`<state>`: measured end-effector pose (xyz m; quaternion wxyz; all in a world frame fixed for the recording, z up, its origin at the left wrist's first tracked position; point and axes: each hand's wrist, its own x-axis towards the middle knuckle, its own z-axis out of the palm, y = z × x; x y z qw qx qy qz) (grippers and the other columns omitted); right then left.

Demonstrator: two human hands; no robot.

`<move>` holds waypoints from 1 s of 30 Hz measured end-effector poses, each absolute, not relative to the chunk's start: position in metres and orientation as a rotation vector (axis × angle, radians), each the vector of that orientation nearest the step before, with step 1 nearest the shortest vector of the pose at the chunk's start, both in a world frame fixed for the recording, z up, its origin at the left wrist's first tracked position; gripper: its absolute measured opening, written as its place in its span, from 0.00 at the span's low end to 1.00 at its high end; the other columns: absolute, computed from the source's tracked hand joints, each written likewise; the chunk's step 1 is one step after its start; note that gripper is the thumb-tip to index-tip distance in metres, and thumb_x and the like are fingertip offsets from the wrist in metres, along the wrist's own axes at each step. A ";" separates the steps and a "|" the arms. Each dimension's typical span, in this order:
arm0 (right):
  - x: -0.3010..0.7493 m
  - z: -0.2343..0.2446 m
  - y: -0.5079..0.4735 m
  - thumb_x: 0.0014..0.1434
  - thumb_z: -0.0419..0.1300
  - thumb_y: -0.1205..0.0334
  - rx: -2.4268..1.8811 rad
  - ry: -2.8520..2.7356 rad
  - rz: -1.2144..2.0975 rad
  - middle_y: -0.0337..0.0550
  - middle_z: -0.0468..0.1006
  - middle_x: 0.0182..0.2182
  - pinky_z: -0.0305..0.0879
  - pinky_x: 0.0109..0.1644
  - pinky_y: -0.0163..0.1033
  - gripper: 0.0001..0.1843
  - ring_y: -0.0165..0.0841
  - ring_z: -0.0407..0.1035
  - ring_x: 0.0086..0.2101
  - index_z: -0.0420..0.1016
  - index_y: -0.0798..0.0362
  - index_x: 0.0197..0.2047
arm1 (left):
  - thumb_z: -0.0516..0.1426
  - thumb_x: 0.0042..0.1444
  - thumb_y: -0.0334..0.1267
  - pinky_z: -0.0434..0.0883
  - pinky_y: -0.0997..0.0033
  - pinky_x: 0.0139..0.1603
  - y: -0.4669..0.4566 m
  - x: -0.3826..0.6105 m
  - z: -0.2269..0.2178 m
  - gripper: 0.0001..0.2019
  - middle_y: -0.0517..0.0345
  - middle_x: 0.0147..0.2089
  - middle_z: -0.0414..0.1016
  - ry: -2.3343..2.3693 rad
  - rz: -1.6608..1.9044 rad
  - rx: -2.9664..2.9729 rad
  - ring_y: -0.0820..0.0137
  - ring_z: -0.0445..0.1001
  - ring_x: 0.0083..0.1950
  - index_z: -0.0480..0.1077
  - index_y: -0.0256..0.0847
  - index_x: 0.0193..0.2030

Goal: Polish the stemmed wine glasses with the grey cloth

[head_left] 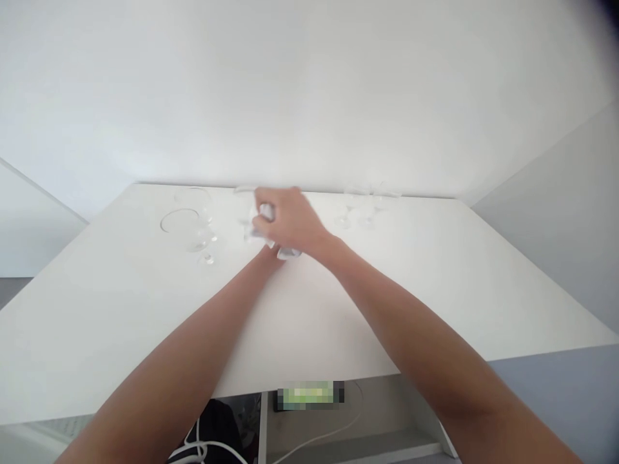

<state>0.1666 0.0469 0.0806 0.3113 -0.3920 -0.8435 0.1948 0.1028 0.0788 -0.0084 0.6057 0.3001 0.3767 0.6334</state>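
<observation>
Both my arms reach to the far middle of the white table (435,283). My right hand (290,222) is closed around a white cloth (266,211), and a corner of the cloth hangs out below the palm. A clear stemmed glass (244,209) stands right at its fingertips; I cannot tell whether the cloth touches it. My left hand is almost wholly hidden under the right one. Only my left wrist (265,256) shows, and its fingers are out of sight.
Two clear wine glasses (193,222) stand to the left of my hands. Two more glasses (360,206) stand to the right near the back wall. Under the table's near edge are white cables (213,448) and a shelf.
</observation>
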 end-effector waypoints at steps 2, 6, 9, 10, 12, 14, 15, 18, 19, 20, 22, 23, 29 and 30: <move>0.192 0.077 0.046 0.59 0.55 0.61 -1.003 -1.878 0.516 0.35 0.65 0.28 0.61 0.38 0.37 0.05 0.32 0.63 0.32 0.62 0.49 0.31 | 0.55 0.72 0.49 0.75 0.69 0.42 0.082 0.100 -0.011 0.13 0.60 0.33 0.70 0.810 1.435 0.722 0.66 0.78 0.45 0.69 0.46 0.38; 0.243 0.048 0.055 0.57 0.53 0.62 -1.135 -1.530 0.408 0.34 0.64 0.28 0.60 0.38 0.37 0.03 0.31 0.60 0.32 0.63 0.48 0.31 | 0.64 0.65 0.47 0.75 0.66 0.50 0.074 0.090 -0.012 0.11 0.53 0.49 0.82 0.636 1.319 0.900 0.63 0.79 0.54 0.76 0.45 0.48; 0.262 0.017 0.064 0.54 0.57 0.62 -1.089 -1.547 0.459 0.34 0.66 0.28 0.59 0.37 0.37 0.02 0.30 0.59 0.31 0.67 0.49 0.32 | 0.64 0.64 0.54 0.76 0.62 0.54 0.068 0.087 -0.007 0.16 0.51 0.59 0.83 0.554 1.272 0.990 0.59 0.79 0.62 0.77 0.46 0.50; 0.263 0.008 0.066 0.54 0.58 0.62 -1.060 -1.578 0.492 0.34 0.67 0.29 0.60 0.37 0.37 0.02 0.31 0.61 0.31 0.69 0.50 0.33 | 0.62 0.65 0.58 0.77 0.61 0.54 0.067 0.087 -0.005 0.18 0.50 0.60 0.83 0.561 1.276 0.991 0.57 0.79 0.63 0.77 0.46 0.49; 0.261 -0.004 0.069 0.54 0.58 0.61 -1.010 -1.673 0.577 0.34 0.70 0.29 0.61 0.38 0.37 0.05 0.31 0.62 0.32 0.73 0.50 0.36 | 0.60 0.65 0.64 0.79 0.58 0.55 0.065 0.090 -0.003 0.23 0.50 0.61 0.83 0.605 1.271 1.004 0.55 0.80 0.63 0.76 0.47 0.49; 0.257 -0.010 0.071 0.56 0.59 0.60 -0.978 -1.770 0.664 0.35 0.73 0.30 0.63 0.39 0.38 0.08 0.31 0.63 0.31 0.75 0.51 0.39 | 0.60 0.64 0.67 0.79 0.57 0.57 0.065 0.092 -0.002 0.26 0.49 0.59 0.84 0.647 1.255 1.029 0.53 0.81 0.63 0.77 0.46 0.50; 0.256 -0.011 0.072 0.57 0.59 0.59 -0.961 -1.806 0.696 0.35 0.74 0.31 0.64 0.40 0.38 0.10 0.32 0.64 0.32 0.76 0.51 0.41 | 0.60 0.64 0.67 0.79 0.56 0.58 0.065 0.093 -0.002 0.27 0.48 0.58 0.84 0.657 1.262 1.041 0.53 0.81 0.63 0.77 0.45 0.50; 0.257 -0.013 0.081 0.61 0.60 0.54 -0.877 -1.834 0.754 0.41 0.79 0.40 0.68 0.48 0.41 0.14 0.35 0.70 0.39 0.77 0.51 0.47 | 0.60 0.64 0.67 0.78 0.57 0.62 0.068 0.091 -0.005 0.27 0.47 0.60 0.83 0.664 1.385 1.050 0.54 0.80 0.65 0.76 0.45 0.52; 0.259 -0.014 0.085 0.62 0.60 0.52 -0.856 -1.815 0.778 0.42 0.80 0.43 0.69 0.50 0.41 0.15 0.36 0.71 0.41 0.77 0.51 0.48 | 0.59 0.65 0.67 0.77 0.57 0.63 0.070 0.090 -0.007 0.26 0.48 0.62 0.82 0.676 1.435 1.043 0.55 0.80 0.66 0.75 0.46 0.51; 0.261 -0.016 0.089 0.63 0.60 0.51 -0.845 -1.776 0.805 0.44 0.80 0.44 0.70 0.52 0.42 0.16 0.36 0.72 0.43 0.76 0.51 0.49 | 0.59 0.65 0.67 0.77 0.56 0.63 0.071 0.088 -0.008 0.26 0.48 0.63 0.81 0.696 1.480 1.031 0.55 0.79 0.68 0.75 0.47 0.51; 0.265 -0.021 0.096 0.63 0.62 0.49 -0.844 -1.652 0.858 0.44 0.79 0.45 0.71 0.52 0.41 0.16 0.36 0.72 0.44 0.76 0.50 0.49 | 0.56 0.66 0.69 0.76 0.55 0.63 0.073 0.085 -0.011 0.26 0.49 0.64 0.81 0.742 1.539 1.014 0.55 0.78 0.69 0.73 0.48 0.49; 0.266 -0.023 0.098 0.63 0.63 0.48 -0.855 -1.582 0.879 0.44 0.78 0.44 0.71 0.50 0.41 0.17 0.36 0.72 0.43 0.75 0.50 0.48 | 0.56 0.66 0.69 0.76 0.55 0.62 0.074 0.084 -0.012 0.26 0.50 0.64 0.81 0.765 1.554 1.016 0.54 0.78 0.69 0.73 0.48 0.48; 0.263 -0.020 0.097 0.67 0.48 0.37 -0.894 -1.354 1.239 0.46 0.76 0.42 0.73 0.36 0.42 0.25 0.37 0.72 0.35 0.71 0.47 0.52 | 0.57 0.65 0.69 0.76 0.59 0.57 0.074 0.085 -0.014 0.26 0.48 0.63 0.81 0.944 1.541 1.070 0.57 0.80 0.65 0.70 0.48 0.50; 0.262 -0.019 0.097 0.66 0.48 0.41 -0.889 -1.373 1.275 0.46 0.76 0.44 0.75 0.38 0.43 0.25 0.38 0.72 0.37 0.70 0.48 0.54 | 0.58 0.64 0.70 0.76 0.60 0.56 0.074 0.086 -0.014 0.26 0.48 0.63 0.81 0.968 1.547 1.065 0.57 0.81 0.64 0.70 0.48 0.49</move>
